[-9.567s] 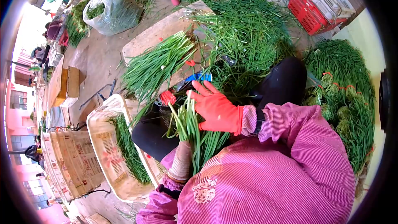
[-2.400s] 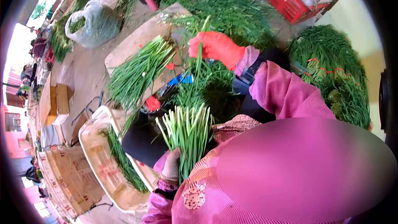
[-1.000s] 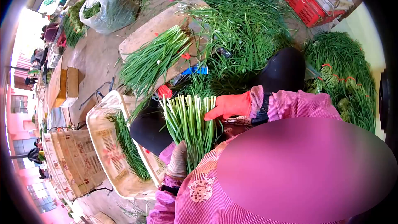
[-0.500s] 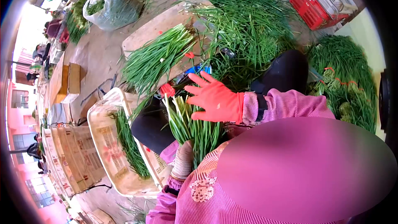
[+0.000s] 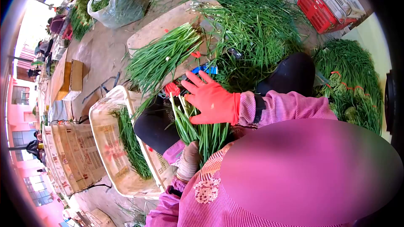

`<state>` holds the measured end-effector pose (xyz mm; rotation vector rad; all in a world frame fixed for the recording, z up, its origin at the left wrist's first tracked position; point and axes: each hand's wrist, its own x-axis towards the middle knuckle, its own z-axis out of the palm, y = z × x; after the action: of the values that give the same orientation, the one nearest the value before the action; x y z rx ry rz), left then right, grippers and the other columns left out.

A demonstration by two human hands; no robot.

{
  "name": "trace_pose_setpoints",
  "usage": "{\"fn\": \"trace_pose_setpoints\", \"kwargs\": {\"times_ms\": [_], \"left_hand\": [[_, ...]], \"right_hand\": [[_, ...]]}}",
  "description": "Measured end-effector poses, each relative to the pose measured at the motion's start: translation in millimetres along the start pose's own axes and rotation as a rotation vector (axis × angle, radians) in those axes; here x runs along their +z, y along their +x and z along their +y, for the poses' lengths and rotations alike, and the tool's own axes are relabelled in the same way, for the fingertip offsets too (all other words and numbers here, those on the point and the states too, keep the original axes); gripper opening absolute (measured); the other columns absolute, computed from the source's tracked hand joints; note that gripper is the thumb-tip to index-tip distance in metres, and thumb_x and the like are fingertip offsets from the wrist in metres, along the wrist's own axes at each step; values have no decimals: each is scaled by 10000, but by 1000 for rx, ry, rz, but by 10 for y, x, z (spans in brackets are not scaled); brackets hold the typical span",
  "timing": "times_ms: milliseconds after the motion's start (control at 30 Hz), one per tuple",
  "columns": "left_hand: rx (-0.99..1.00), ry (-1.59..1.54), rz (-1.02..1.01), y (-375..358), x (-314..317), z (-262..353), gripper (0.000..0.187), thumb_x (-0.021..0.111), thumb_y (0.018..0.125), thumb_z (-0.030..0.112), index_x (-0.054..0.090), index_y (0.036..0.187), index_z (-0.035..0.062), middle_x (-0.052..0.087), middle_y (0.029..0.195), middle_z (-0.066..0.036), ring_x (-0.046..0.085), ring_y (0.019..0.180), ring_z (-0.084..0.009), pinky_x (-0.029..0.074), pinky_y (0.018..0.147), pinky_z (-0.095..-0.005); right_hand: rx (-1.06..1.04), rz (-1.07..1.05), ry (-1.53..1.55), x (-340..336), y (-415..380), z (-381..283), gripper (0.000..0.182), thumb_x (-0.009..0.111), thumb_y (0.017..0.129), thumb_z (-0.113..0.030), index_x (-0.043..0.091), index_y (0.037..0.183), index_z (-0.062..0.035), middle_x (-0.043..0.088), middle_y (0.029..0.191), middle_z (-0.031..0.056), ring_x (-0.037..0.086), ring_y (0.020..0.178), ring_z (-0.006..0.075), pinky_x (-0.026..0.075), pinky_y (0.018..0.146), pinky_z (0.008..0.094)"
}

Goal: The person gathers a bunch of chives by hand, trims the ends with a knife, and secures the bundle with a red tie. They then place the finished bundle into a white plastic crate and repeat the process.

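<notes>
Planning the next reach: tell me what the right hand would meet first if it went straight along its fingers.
Probably the red rubber bands just past the right hand's fingertips, with the green chives on the board beyond; depth is uncertain.

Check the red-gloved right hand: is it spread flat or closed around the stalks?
Spread flat. The right hand lies with fingers fanned open over the bunch of green stalks, which the left hand grips from below.

Bright daylight flooding scene, blowing out far left corner. Fisheye lens bending edges, black vignette ringing frame. Smooth pink blur patch masking near right. Centre staying sharp; soft shadows lying under leaves.
</notes>
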<state>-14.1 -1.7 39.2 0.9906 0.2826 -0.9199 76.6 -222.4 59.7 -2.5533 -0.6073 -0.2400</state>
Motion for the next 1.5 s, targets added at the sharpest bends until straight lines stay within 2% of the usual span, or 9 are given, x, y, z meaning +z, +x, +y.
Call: {"fn": "trace_pose_setpoints", "kwargs": {"times_ms": [167,367,400,567,700,967,1233,1467,1500], "left_hand": [[15,100,0,-2,62,31,667,570,921,543,502,1334,23,604,1253,-96,595,1121,-217,470,984,-367],[9,112,-24,-7,99,31,666,544,928,562,525,1314,19,614,1234,-90,599,1090,-208,479,952,-354],[53,87,-14,-32,187,65,646,531,939,553,536,1300,17,620,1220,-85,600,1077,-201,483,937,-348],[21,135,37,100,-264,-153,572,528,960,472,515,1313,23,612,1222,-84,597,1069,-192,482,927,-343],[82,95,103,23,114,-20,527,569,961,357,457,1361,33,595,1246,-88,590,1086,-205,477,936,-347],[154,414,107,30,34,-78,442,563,979,146,413,1381,42,585,1252,-78,558,1125,-164,473,947,-337],[83,132,118,28,127,3,471,531,980,315,477,1342,20,604,1201,-85,585,1066,-201,471,930,-348],[7,60,116,80,-54,-19,571,489,984,478,504,1336,28,605,1266,-101,599,1113,-234,498,940,-365],[-4,76,131,80,-26,18,569,491,983,475,505,1337,29,608,1263,-99,604,1106,-234,500,941,-367]], "right_hand": [[195,-334,190,-97,76,-8,342,658,737,-385,715,910,-95,467,1433,174,246,1422,447,149,1147,611],[131,25,256,105,17,151,71,656,761,-152,648,800,-93,573,1330,84,418,1323,437,339,1092,523],[105,116,90,2,83,206,82,636,780,-102,620,856,-75,622,1221,98,541,1192,399,490,927,435],[423,571,15,-598,274,901,102,567,901,-176,597,894,-79,655,775,105,661,655,288,518,567,415],[542,145,987,-969,220,473,152,561,937,-194,597,950,-48,708,873,49,663,625,103,476,469,254],[555,-622,1067,-360,75,-153,304,497,901,-196,583,1043,59,717,803,143,647,508,190,509,484,313],[613,-329,1115,-967,26,383,288,474,931,-243,664,1005,-40,717,790,94,649,535,137,483,476,243],[842,54,474,-1636,-359,1523,374,508,951,-340,627,1120,-29,701,945,111,682,724,174,519,583,294],[718,237,-216,-1446,-455,1658,380,538,937,-350,615,1125,-28,664,1052,130,659,863,218,523,684,332]]}}
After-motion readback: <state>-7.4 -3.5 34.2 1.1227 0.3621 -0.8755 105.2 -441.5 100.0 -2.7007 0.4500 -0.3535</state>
